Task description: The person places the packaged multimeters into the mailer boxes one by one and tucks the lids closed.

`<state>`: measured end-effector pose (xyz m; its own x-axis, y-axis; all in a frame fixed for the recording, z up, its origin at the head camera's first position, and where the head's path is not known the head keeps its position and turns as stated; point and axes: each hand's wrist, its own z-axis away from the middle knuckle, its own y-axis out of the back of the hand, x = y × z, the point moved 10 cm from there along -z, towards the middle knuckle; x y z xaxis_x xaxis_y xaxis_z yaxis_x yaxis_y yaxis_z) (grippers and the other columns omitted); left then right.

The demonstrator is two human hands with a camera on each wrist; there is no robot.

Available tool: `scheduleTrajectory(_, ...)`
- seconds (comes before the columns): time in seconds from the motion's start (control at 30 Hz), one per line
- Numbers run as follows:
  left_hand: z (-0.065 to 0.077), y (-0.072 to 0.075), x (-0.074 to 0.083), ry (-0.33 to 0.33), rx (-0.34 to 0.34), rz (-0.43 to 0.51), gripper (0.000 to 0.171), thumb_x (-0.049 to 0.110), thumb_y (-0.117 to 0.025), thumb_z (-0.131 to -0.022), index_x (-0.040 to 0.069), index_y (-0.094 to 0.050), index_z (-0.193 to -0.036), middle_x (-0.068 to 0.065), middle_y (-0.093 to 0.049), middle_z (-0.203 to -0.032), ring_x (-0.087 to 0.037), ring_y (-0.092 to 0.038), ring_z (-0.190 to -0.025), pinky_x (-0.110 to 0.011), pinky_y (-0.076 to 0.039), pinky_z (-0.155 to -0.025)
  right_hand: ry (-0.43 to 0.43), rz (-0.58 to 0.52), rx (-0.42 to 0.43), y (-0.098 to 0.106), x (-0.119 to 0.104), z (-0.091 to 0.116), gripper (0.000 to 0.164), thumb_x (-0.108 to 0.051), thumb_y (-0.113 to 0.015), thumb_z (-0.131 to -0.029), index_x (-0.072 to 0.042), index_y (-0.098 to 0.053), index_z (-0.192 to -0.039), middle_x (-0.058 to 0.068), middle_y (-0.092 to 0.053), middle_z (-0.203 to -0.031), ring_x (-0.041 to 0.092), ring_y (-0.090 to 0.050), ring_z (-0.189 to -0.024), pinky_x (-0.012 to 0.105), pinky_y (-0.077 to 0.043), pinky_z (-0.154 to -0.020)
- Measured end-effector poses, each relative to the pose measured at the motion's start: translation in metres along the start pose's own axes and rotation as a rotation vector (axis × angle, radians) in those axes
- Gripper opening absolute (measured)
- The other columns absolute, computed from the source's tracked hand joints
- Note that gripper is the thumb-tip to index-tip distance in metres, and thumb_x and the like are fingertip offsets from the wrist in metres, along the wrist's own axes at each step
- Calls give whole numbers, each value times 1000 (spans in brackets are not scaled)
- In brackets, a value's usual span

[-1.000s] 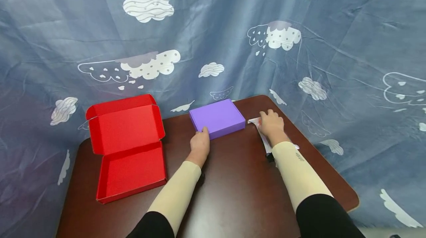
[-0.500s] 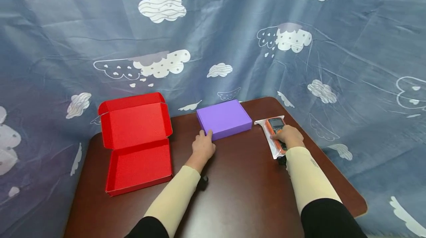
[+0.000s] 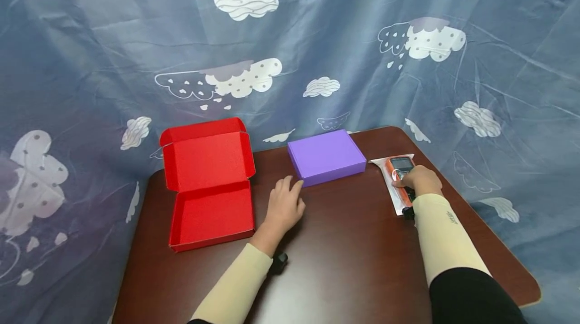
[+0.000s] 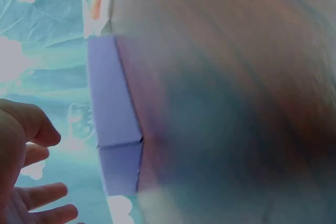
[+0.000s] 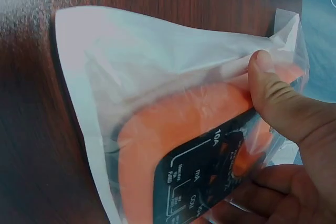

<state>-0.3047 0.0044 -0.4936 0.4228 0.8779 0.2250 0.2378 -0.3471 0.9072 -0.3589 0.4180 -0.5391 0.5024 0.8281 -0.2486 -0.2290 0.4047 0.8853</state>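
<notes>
At the table's right side, my right hand [image 3: 422, 181] grips an orange and black multimeter [image 3: 401, 167] in a clear plastic bag [image 5: 136, 56]. In the right wrist view the thumb lies over the bagged meter and the fingers curl round its other side; "10A" and "mA" markings show through. My left hand [image 3: 283, 205] hovers near the front left corner of a closed purple box [image 3: 328, 155]. Its fingers are spread and relaxed, holding nothing. The left wrist view has the purple box [image 4: 113, 98] apart from the fingers.
An open red box [image 3: 213, 213], lid raised towards the back, stands on the left of the brown table [image 3: 344, 243]. Behind the table hangs a blue curtain [image 3: 290, 21] with white clouds. The table's right edge runs close beside my right hand.
My right hand has shifted from the bag's far end to a grip on the multimeter's side. My left hand has come away from the purple box. The head view has turned left.
</notes>
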Motion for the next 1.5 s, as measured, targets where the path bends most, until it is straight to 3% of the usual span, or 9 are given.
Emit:
scheduleTrajectory(0.17, 7, 17, -16, 23, 3, -11, 51, 20, -73, -90, 14, -64, -140, -19, -58, -144, -37, -55, -132, -52, -54, -99, -22, 4, -28, 4, 6, 10, 93, -50, -80, -85, 21, -46, -135, 40, -54, -128, 44, -57, -105, 53, -54, -88)
scheduleTrajectory(0.3, 14, 34, -40, 64, 43, -6, 53, 19, -77, -87, 12, -65, -139, -20, -58, -143, -39, -54, -132, -55, -52, -101, -47, 20, -63, 4, 6, 15, 94, -49, -80, -86, 22, -44, -135, 39, -52, -126, 43, -55, -105, 51, -53, -88)
scheduleTrajectory(0.4, 17, 47, -63, 135, 59, 8, 59, 21, -80, -84, 12, -64, -139, -20, -57, -144, -39, -52, -134, -56, -51, -104, -77, 44, -88, 6, 9, 15, 97, -50, -81, -86, 24, -42, -136, 40, -51, -128, 43, -54, -106, 49, -53, -90)
scheduleTrajectory(0.73, 38, 81, -142, 376, 74, 77, 54, 19, -71, -91, 9, -61, -143, -22, -50, -150, -42, -45, -141, -60, -42, -108, -99, 88, -115, 16, 12, 9, 102, -51, -83, -83, 25, -40, -136, 40, -50, -129, 45, -54, -109, 49, -53, -92)
scheduleTrajectory(0.9, 59, 88, -184, 478, 63, 84, 55, 21, -67, -94, 7, -57, -146, -24, -47, -152, -45, -42, -141, -64, -40, -110, -102, 82, -118, 15, 9, 7, 98, -50, -84, -82, 23, -44, -131, 36, -52, -122, 42, -52, -104, 45, -53, -86)
scheduleTrajectory(1.07, 83, 89, -225, 549, 75, 80, 56, 20, -65, -93, 4, -56, -146, -27, -46, -150, -48, -41, -140, -67, -39, -110, -95, 129, -122, 14, 2, 3, 107, -53, -83, -82, 26, -38, -137, 41, -49, -130, 45, -53, -110, 48, -53, -92)
scheduleTrajectory(1.33, 114, 89, -267, 661, 76, 79, 57, 18, -62, -94, -2, -53, -147, -32, -45, -149, -51, -40, -138, -69, -36, -111, -76, 156, -130, 13, -11, 2, 108, -53, -82, -82, 27, -37, -137, 42, -49, -132, 45, -54, -111, 48, -53, -94)
scheduleTrajectory(1.5, 129, 90, -294, 732, 46, 97, 66, 18, -62, -94, -4, -42, -152, -33, -46, -147, -53, -44, -133, -69, -39, -110, -72, 154, -134, 10, -20, -1, 107, -52, -83, -82, 27, -37, -138, 42, -48, -133, 45, -54, -111, 49, -53, -94)
